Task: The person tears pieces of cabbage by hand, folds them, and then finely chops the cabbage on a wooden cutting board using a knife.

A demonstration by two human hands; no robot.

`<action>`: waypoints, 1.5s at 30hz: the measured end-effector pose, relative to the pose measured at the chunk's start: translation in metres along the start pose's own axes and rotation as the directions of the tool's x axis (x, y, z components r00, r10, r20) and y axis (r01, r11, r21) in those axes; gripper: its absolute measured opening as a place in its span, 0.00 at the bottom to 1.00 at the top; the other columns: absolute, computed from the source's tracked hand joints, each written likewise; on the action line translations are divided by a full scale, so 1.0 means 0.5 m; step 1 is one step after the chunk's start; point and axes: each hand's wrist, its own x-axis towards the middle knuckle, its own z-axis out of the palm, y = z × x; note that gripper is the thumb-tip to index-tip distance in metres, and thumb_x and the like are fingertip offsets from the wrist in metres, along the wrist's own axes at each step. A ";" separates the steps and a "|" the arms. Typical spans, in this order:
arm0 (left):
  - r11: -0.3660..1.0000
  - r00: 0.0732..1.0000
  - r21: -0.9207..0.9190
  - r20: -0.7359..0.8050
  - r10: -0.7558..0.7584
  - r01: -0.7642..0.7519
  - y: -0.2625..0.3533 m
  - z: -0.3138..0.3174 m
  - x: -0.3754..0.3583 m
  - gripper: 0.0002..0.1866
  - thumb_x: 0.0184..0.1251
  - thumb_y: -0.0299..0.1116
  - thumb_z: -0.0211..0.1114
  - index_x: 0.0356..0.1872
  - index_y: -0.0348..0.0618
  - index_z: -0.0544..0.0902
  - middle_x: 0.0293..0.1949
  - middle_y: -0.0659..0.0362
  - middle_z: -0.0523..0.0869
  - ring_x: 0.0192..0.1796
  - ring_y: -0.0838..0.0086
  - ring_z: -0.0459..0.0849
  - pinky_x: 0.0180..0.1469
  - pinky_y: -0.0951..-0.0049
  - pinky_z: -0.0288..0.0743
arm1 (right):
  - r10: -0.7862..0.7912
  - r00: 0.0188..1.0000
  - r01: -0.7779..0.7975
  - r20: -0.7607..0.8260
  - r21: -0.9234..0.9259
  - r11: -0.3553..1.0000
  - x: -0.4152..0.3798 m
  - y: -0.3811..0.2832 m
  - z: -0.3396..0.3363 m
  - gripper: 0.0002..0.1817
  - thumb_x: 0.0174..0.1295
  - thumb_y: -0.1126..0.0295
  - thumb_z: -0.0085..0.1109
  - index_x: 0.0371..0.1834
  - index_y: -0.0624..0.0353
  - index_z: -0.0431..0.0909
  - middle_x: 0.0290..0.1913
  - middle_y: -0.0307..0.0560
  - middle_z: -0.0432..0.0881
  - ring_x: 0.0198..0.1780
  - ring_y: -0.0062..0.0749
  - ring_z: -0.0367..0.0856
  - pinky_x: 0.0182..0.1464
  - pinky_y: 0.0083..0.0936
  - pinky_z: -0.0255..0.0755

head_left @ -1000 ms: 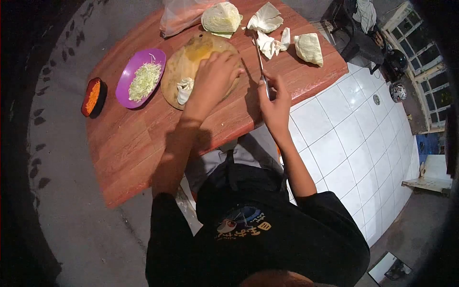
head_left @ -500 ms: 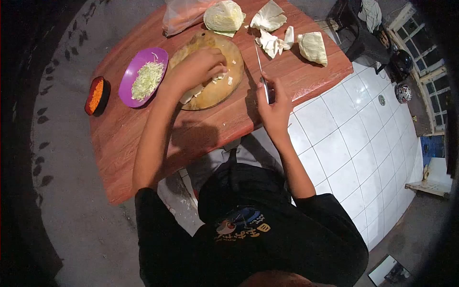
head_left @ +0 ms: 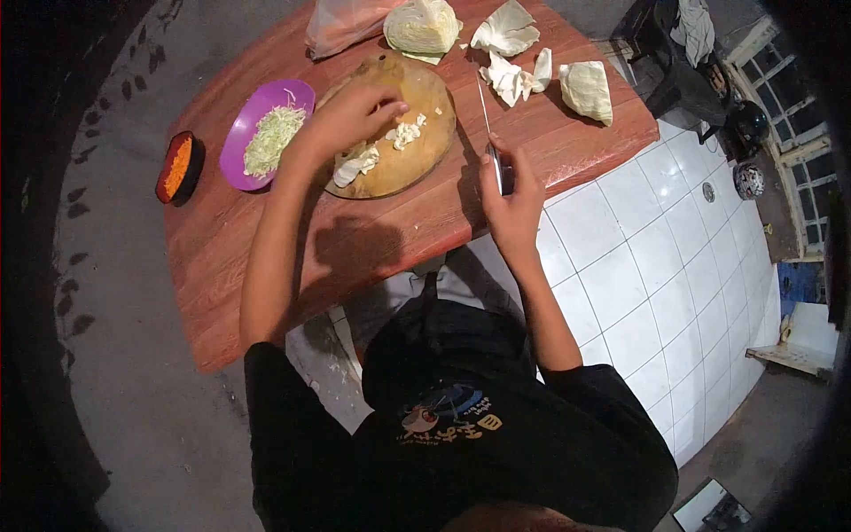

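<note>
My left hand (head_left: 359, 113) is over the round wooden board (head_left: 425, 89), thumb and fingers apart, with nothing visible between them. Just right of its fingertips lies a small heap of chopped white cabbage (head_left: 407, 132). A larger cabbage piece (head_left: 356, 166) rests near the board's front left edge, below the hand. My right hand (head_left: 512, 189) is closed around the handle of a knife (head_left: 485, 111), right of the board, its thin blade pointing away from me. Left of the board, a purple bowl (head_left: 234, 160) holds shredded cabbage (head_left: 273, 142).
A dark bowl of orange shreds (head_left: 177, 168) stands at the table's left. Along the far side are a plastic bag (head_left: 344, 27), a cut cabbage (head_left: 423, 28), loose leaves (head_left: 505, 31) and a cabbage chunk (head_left: 586, 92). The wooden table's (head_left: 408, 239) near edge faces me.
My left hand has drawn back leftward from the chopped cabbage and its fingers have opened, leaving the heap uncovered. My right hand still holds the knife. The view has shifted slightly.
</note>
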 end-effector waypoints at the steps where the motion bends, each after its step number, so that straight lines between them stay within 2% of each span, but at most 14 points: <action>1: 0.994 0.984 -0.024 0.142 -0.106 0.110 -0.002 -0.006 -0.006 0.18 0.81 0.42 0.59 0.38 0.35 0.83 0.31 0.52 0.87 0.33 0.62 0.84 0.43 0.60 0.77 | -0.008 1.000 0.008 0.009 0.016 1.000 0.001 0.003 0.000 0.14 0.71 0.69 0.63 0.56 0.63 0.84 0.43 0.59 0.89 0.44 0.48 0.91 0.48 0.35 0.80; 6: 1.000 0.982 -0.026 0.188 -0.004 0.009 -0.022 0.016 -0.011 0.19 0.82 0.43 0.58 0.41 0.34 0.84 0.31 0.54 0.88 0.32 0.66 0.84 0.41 0.64 0.77 | -0.073 0.997 0.072 -0.003 -0.020 0.997 0.005 0.007 0.005 0.14 0.72 0.68 0.63 0.55 0.63 0.84 0.42 0.60 0.89 0.43 0.49 0.91 0.46 0.36 0.80; 9: 0.986 0.980 0.132 -0.159 0.120 -0.100 -0.007 -0.002 -0.021 0.19 0.82 0.43 0.58 0.43 0.35 0.84 0.31 0.55 0.87 0.32 0.68 0.83 0.40 0.66 0.77 | -0.068 0.989 0.069 0.128 -0.005 0.998 0.014 0.005 -0.019 0.14 0.72 0.67 0.62 0.55 0.62 0.84 0.39 0.59 0.89 0.40 0.48 0.90 0.44 0.36 0.78; 11: 0.984 0.966 -0.129 -0.212 -0.150 0.125 0.015 -0.022 -0.056 0.17 0.82 0.42 0.59 0.46 0.35 0.84 0.31 0.55 0.86 0.34 0.67 0.83 0.41 0.66 0.77 | -0.045 0.963 0.045 0.266 0.006 0.999 0.024 -0.013 -0.049 0.14 0.73 0.66 0.62 0.55 0.62 0.84 0.37 0.58 0.88 0.37 0.47 0.89 0.42 0.37 0.78; 13: 0.987 0.947 -0.089 -0.283 -0.151 0.131 -0.007 -0.019 -0.098 0.16 0.81 0.40 0.60 0.46 0.34 0.85 0.33 0.51 0.86 0.36 0.62 0.85 0.43 0.63 0.78 | 0.115 0.872 -0.116 0.475 -0.026 0.993 0.029 -0.045 -0.075 0.14 0.74 0.64 0.61 0.55 0.62 0.83 0.33 0.56 0.86 0.30 0.45 0.84 0.38 0.37 0.75; 19: 0.969 0.886 0.119 -0.440 -0.145 0.218 0.001 0.055 -0.216 0.25 0.71 0.42 0.71 0.62 0.37 0.79 0.56 0.45 0.82 0.58 0.53 0.82 0.59 0.60 0.76 | 0.096 0.855 -0.125 0.510 0.023 0.992 0.011 -0.046 -0.045 0.15 0.75 0.65 0.59 0.59 0.61 0.78 0.38 0.55 0.87 0.35 0.42 0.84 0.40 0.36 0.75; 23: 0.965 0.854 -0.013 -0.463 -0.238 0.262 0.002 0.090 -0.236 0.22 0.70 0.35 0.69 0.60 0.37 0.80 0.53 0.44 0.84 0.56 0.49 0.83 0.59 0.59 0.76 | -0.003 0.840 -0.043 0.542 0.072 0.997 -0.002 -0.068 -0.006 0.16 0.75 0.67 0.58 0.62 0.61 0.76 0.45 0.60 0.88 0.48 0.50 0.89 0.51 0.39 0.78; 30: 0.878 0.743 -0.305 -0.470 -0.476 0.369 0.000 0.072 -0.308 0.14 0.71 0.29 0.64 0.55 0.39 0.83 0.49 0.46 0.85 0.51 0.49 0.84 0.56 0.59 0.78 | 0.032 0.805 -0.089 0.592 0.067 0.994 -0.019 -0.088 0.008 0.16 0.74 0.68 0.59 0.61 0.61 0.75 0.46 0.63 0.87 0.50 0.57 0.88 0.52 0.40 0.78; 33: 0.847 0.696 -0.219 -0.490 -0.525 0.485 0.008 0.059 -0.363 0.13 0.70 0.29 0.65 0.53 0.36 0.84 0.49 0.48 0.86 0.53 0.50 0.83 0.59 0.57 0.76 | 0.037 0.814 -0.099 0.579 0.075 0.992 -0.026 -0.076 0.023 0.16 0.74 0.68 0.59 0.61 0.61 0.75 0.46 0.63 0.87 0.50 0.57 0.88 0.53 0.40 0.78; 35: 0.859 0.799 0.101 -0.436 -0.415 0.502 0.004 0.049 -0.400 0.17 0.69 0.28 0.65 0.56 0.35 0.82 0.52 0.47 0.84 0.59 0.51 0.81 0.64 0.55 0.72 | 0.025 0.818 -0.089 0.574 0.083 0.993 -0.031 -0.070 0.033 0.16 0.74 0.69 0.59 0.61 0.61 0.76 0.46 0.62 0.87 0.49 0.56 0.88 0.52 0.40 0.78; 37: 0.867 0.801 0.065 -0.423 -0.424 0.493 0.006 0.055 -0.411 0.20 0.67 0.29 0.67 0.60 0.37 0.80 0.55 0.47 0.83 0.62 0.51 0.79 0.66 0.54 0.71 | 0.008 0.824 -0.073 0.567 0.093 0.993 -0.037 -0.062 0.044 0.15 0.74 0.69 0.59 0.60 0.61 0.76 0.46 0.62 0.87 0.47 0.56 0.88 0.51 0.40 0.78; 40: 0.896 0.819 0.016 -0.413 -0.399 0.444 -0.004 0.056 -0.390 0.30 0.63 0.29 0.70 0.68 0.40 0.76 0.62 0.48 0.80 0.68 0.51 0.75 0.70 0.55 0.68 | -0.049 0.849 0.007 0.526 0.082 0.997 -0.049 -0.048 0.065 0.15 0.73 0.69 0.60 0.60 0.61 0.76 0.43 0.60 0.87 0.43 0.49 0.88 0.48 0.36 0.78; 42: 0.915 0.830 -0.004 -0.417 -0.369 0.405 -0.001 0.053 -0.354 0.36 0.60 0.29 0.71 0.73 0.43 0.72 0.67 0.49 0.77 0.72 0.50 0.72 0.72 0.56 0.67 | 0.055 0.869 -0.149 0.492 0.154 0.977 -0.052 -0.044 0.076 0.15 0.73 0.69 0.60 0.59 0.61 0.77 0.38 0.54 0.86 0.39 0.38 0.86 0.45 0.32 0.76; 45: 0.856 0.896 0.331 -0.342 -0.283 0.396 0.012 0.043 -0.291 0.45 0.57 0.29 0.74 0.79 0.48 0.67 0.75 0.51 0.72 0.78 0.52 0.66 0.77 0.56 0.62 | 0.043 0.897 -0.131 0.441 0.172 0.976 -0.055 -0.046 0.072 0.14 0.74 0.69 0.61 0.59 0.61 0.77 0.35 0.50 0.85 0.37 0.30 0.83 0.43 0.29 0.75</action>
